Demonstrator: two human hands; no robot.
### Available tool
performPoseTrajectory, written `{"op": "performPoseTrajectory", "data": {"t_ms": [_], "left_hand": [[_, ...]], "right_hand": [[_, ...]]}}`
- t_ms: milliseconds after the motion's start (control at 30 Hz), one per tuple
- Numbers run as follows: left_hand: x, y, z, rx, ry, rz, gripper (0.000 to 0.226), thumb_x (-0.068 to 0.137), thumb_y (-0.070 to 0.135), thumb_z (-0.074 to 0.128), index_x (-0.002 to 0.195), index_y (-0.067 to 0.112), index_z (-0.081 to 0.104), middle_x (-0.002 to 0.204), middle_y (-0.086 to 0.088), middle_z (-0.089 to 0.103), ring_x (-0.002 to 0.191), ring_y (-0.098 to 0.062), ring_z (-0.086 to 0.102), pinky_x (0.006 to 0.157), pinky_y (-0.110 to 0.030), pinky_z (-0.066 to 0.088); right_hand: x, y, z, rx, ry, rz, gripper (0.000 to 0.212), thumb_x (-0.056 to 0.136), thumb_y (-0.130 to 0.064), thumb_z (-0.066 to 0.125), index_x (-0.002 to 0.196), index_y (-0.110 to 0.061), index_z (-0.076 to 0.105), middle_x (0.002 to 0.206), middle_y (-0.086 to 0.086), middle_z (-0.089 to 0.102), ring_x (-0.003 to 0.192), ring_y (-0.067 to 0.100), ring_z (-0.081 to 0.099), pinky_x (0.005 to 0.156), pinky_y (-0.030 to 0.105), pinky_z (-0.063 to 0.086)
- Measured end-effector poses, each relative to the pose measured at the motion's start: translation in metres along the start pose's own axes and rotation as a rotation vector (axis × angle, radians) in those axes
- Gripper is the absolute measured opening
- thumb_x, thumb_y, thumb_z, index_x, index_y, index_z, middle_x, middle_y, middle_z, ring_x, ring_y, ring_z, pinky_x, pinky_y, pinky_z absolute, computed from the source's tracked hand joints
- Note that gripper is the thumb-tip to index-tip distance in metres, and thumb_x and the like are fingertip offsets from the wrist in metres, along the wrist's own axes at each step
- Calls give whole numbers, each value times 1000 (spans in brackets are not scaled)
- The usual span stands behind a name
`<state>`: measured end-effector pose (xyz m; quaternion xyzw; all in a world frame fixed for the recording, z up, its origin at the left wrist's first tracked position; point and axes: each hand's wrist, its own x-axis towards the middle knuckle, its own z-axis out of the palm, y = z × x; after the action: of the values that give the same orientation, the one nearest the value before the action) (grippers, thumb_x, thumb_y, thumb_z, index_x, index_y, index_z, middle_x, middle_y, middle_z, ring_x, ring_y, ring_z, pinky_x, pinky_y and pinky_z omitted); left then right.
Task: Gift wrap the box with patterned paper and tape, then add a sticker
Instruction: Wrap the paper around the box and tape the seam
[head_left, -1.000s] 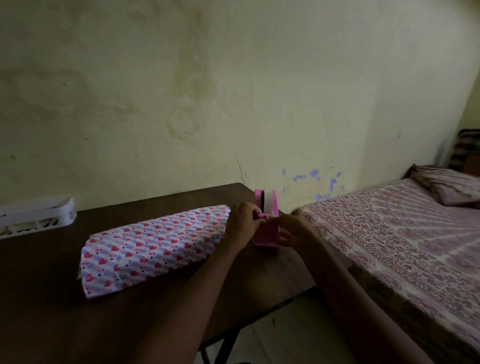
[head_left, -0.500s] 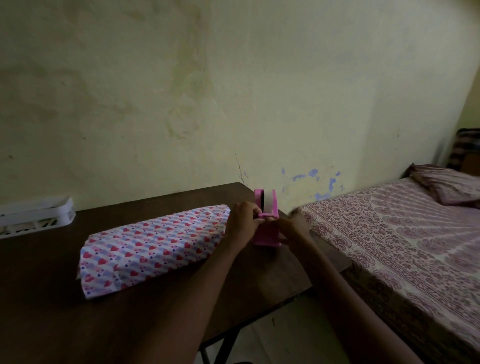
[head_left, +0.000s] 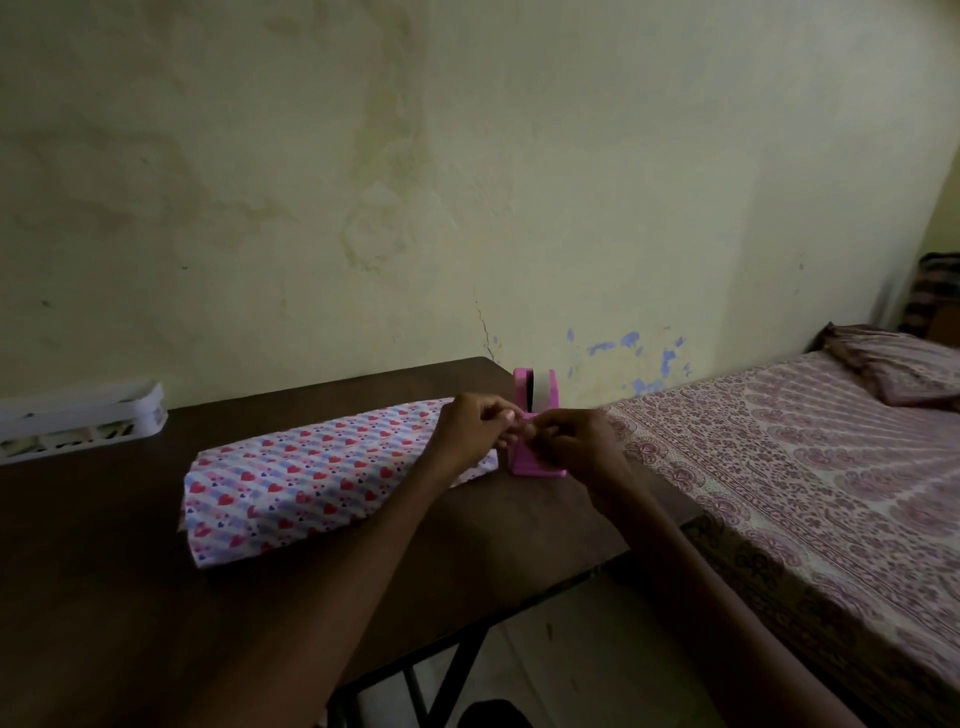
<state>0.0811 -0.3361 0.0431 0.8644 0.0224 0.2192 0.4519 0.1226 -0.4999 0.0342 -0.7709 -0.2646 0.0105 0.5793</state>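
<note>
Taping step, seemingly: pinching at the tape dispenser (head_left: 537, 462) front with left hand (head_left: 470, 428) and right hand (head_left: 582, 441), fingers curled; tape itself unseen. Next, likely: tear a strip, press onto box (head_left: 311, 478).

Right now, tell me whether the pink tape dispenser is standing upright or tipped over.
Upright. The pink tape dispenser sits on its flat base on the table, with its side walls rising vertically.
</note>
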Motion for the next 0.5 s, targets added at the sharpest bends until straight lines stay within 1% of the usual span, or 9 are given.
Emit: {"op": "performPoseTrajectory", "data": {"t_ms": [33,100,167,233,300,367,433,500], "left_hand": [[-6,3,-6,-38,-35,-15,16,97,11,56,105,11,70,94,-6,74,79,-10,71,71,-22,58],[-19,3,-24,-35,-36,-25,15,96,15,58,105,12,70,93,-4,74,79,-10,71,71,-22,58],[-30,0,-40,-13,-21,-13,14,93,19,63,102,13,72,89,-1,74,77,-9,71,70,-21,58],[-41,-5,-56,28,10,11,14,91,22,67,100,14,74,87,0,74,74,-8,71,67,-20,57],[-51,-9,-72,80,65,19,15,90,23,68,100,15,74,88,2,74,73,-6,69,62,-16,55],[-60,-13,-85,126,126,19,14,89,23,68,100,15,74,87,4,72,73,-7,68,60,-13,52],[-68,-18,-98,188,196,27,13,88,22,70,98,15,74,87,5,71,75,-6,66,64,-12,50],[-77,-23,-112,268,249,38,12,88,21,70,96,15,75,88,4,71,77,-4,63,68,-10,46]], "right_hand": [[-1,-2,1,22,-24,-3,8,90,-7,67,90,-10,74,69,0,67,60,8,61,55,17,48],[-2,-7,13,68,-80,-4,9,91,-7,66,95,-6,74,73,1,67,63,7,63,57,18,50],[-3,-13,24,99,-107,-10,9,91,-9,66,94,-8,74,76,4,69,66,10,65,61,23,53],[-3,-21,39,130,-135,-33,8,90,-6,66,92,-8,74,73,4,70,62,10,65,59,22,52],[-3,-28,57,148,-183,-54,10,91,-3,65,90,-9,74,74,6,70,62,12,65,60,23,52],[-1,-34,72,123,-219,-63,11,91,-3,64,91,-8,74,77,7,70,67,13,66,63,24,53],[-1,-43,87,106,-242,-49,10,91,-5,65,93,-7,75,78,7,71,68,14,66,63,22,53],[-2,-51,105,99,-262,-34,10,90,-4,66,93,-4,75,78,10,71,68,15,65,63,23,54]]}}
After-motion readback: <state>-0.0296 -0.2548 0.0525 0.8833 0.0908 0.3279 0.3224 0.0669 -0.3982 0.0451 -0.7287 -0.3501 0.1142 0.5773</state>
